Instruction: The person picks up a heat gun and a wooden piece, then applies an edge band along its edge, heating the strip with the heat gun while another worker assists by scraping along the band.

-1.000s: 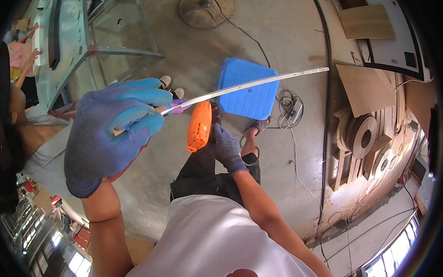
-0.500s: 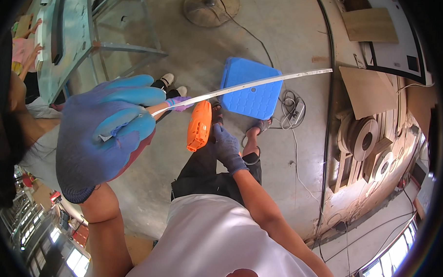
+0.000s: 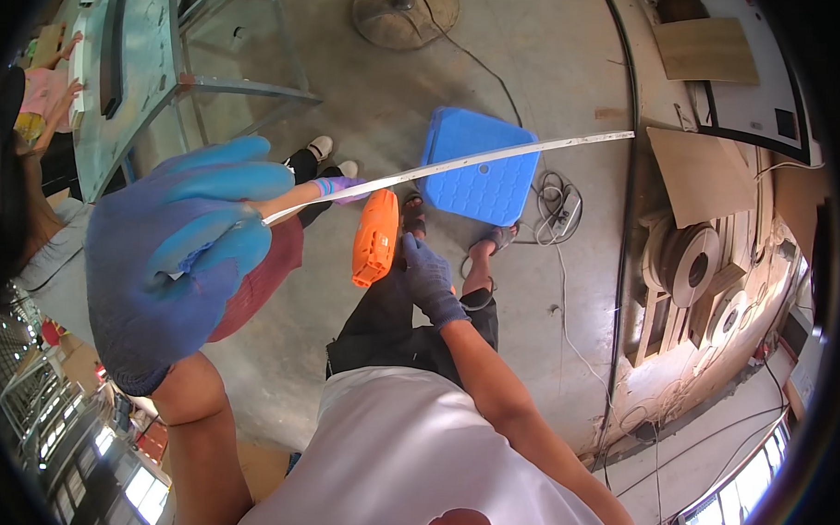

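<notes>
My left hand [image 3: 185, 245], in a blue coated work glove, is large and close to the camera. Its fingers are curled around the near end of a long, thin white strip [image 3: 470, 160]. That strip runs out to the right, bowing slightly, above the floor. My right hand [image 3: 429, 279] wears a darker blue-grey glove and is wrapped around the grip of an orange power tool [image 3: 375, 242], held low before my legs. The tool's kind is unclear. A co-worker's hand in a purple glove [image 3: 341, 189] appears beside the strip; whether it touches is hard to tell.
A blue plastic stool [image 3: 483, 177] stands by my feet, with a coiled cable and power strip [image 3: 562, 212] beside it. A metal-framed table [image 3: 139, 95] is at left, another person behind it. Rolls of banding [image 3: 693, 263] and boards [image 3: 691, 175] line the right.
My left hand has shifted a little left and down, and slightly more of the strip's near end shows. My right hand and the orange tool stay almost where they were.
</notes>
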Demonstrator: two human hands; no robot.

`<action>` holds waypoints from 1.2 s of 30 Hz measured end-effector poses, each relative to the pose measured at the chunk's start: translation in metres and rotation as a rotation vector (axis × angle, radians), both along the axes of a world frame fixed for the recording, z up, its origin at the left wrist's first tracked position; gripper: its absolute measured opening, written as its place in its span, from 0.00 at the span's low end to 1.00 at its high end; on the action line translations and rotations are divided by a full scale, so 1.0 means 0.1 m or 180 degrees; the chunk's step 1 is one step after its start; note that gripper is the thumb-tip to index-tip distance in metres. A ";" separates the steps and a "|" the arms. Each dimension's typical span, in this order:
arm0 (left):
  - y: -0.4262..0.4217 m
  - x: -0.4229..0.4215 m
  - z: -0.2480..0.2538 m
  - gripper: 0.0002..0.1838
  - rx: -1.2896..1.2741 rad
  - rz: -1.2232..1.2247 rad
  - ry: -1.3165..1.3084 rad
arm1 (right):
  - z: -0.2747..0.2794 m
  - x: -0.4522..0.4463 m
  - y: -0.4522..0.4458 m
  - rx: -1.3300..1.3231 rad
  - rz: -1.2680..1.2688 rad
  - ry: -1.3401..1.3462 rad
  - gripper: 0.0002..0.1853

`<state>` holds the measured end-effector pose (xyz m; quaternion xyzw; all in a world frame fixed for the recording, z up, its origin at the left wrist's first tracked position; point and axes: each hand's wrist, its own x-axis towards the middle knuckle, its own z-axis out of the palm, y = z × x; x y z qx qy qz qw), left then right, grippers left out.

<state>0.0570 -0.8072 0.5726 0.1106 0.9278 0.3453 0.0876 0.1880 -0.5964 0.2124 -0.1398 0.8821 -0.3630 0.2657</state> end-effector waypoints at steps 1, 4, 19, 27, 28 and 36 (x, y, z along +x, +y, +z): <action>0.00 0.01 0.00 0.09 0.0015 0.0030 0.0028 | 0.00 0.00 -0.01 0.0017 0.0017 -0.0023 0.19; -0.01 0.01 0.05 0.10 -0.0028 0.0057 0.0035 | 0.00 -0.01 -0.01 0.0058 0.0060 -0.0065 0.19; -0.04 0.05 0.21 0.08 -0.0068 0.0069 0.0229 | 0.00 -0.01 -0.07 -0.0080 0.0005 -0.0101 0.20; -0.17 0.08 0.26 0.07 -0.0211 -0.0142 0.0236 | -0.02 0.00 -0.09 -0.0020 0.0070 -0.0096 0.20; -0.20 0.08 0.27 0.07 -0.0265 -0.0183 0.0224 | -0.03 0.01 -0.09 -0.0032 0.0069 -0.0086 0.20; -0.20 0.11 0.33 0.07 -0.0387 -0.0254 0.0269 | 0.06 0.03 -0.10 0.0046 0.0101 -0.0008 0.19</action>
